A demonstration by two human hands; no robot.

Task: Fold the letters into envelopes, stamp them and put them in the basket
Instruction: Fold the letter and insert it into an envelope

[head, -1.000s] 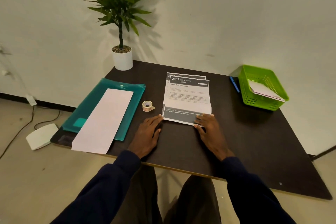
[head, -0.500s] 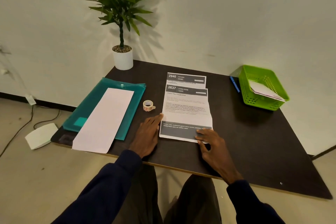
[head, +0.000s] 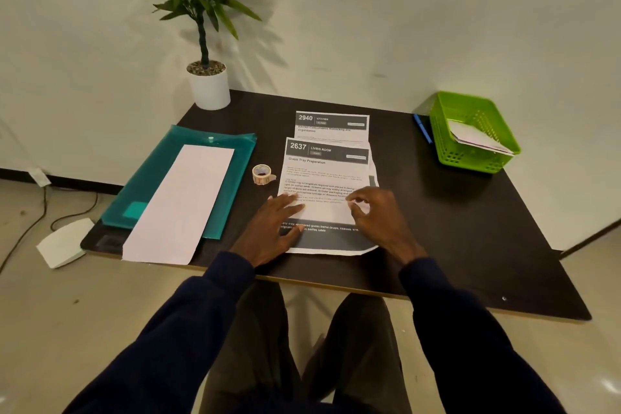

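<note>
The letter headed 2637 lies unfolded on the dark table, its bottom edge near the table's front. My left hand rests flat on its lower left part with fingers spread. At the letter's right middle, my right hand has its fingertips curled and pinching the paper. Behind it, partly covered, lies a second letter headed 2940. A small roll of stamps stands just left of the letters. The green basket at the far right holds a white envelope.
A long white envelope lies on a teal plastic folder at the left, overhanging the table's front edge. A blue pen lies beside the basket. A potted plant stands at the back left corner. A white object is on the floor.
The letter 2637 slid toward me, uncovering the top of letter 2940. Both hands moved from its bottom edge up onto its middle.
</note>
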